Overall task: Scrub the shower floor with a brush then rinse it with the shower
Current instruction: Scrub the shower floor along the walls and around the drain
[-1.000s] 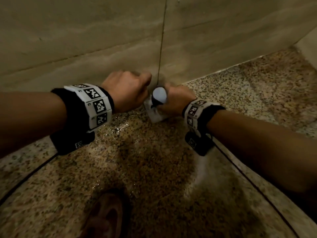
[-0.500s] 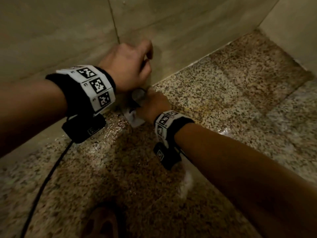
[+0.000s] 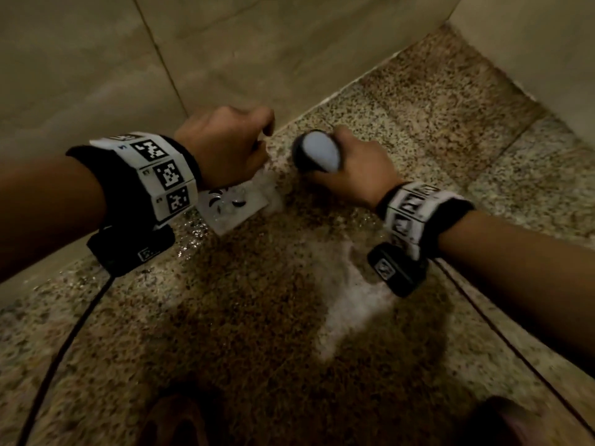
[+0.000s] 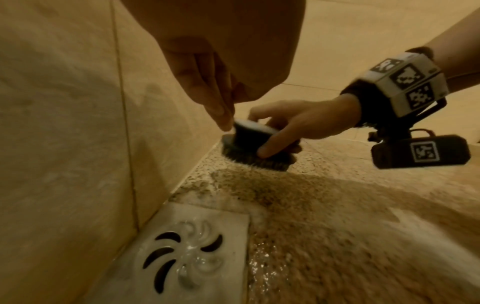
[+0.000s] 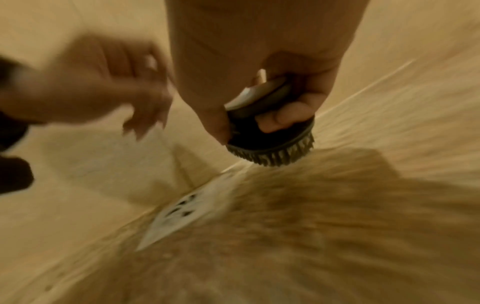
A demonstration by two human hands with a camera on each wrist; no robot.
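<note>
brush [image 4: 255, 147]: round black scrubber with a pale cap, bristles down on the shower floor [image 3: 418, 130], right by where the wall [image 3: 96, 75] meets the floor, a bit past the drain cover [image 4: 197, 246].
right hand [image 3: 351, 170]: palm sits over the cap, fingers [image 5: 281, 119] wrapped round the neck and clamped on it, thumb down the other side. solid grip tbh.
left hand [image 3: 225, 146]: hangs above the drain, fingers [image 4: 215, 107] loosely curled and bunched together, holding nothing, tips close to the brush cap.
floor: speckled stone, wet and shiny around the drain, white suds patch [image 3: 347, 300] nearer the person. The far corner looks drier.
step in hand: I'd guess scrubbing along the wall edge.
how to do it well: keep the bristles flat, not tipped on one rim, press down through the palm, use short overlapping strokes right into the wall joint, then work out toward the drier corner.
watch out: wet stone is slippery, so go easy near the feet [image 3: 174, 420].
</note>
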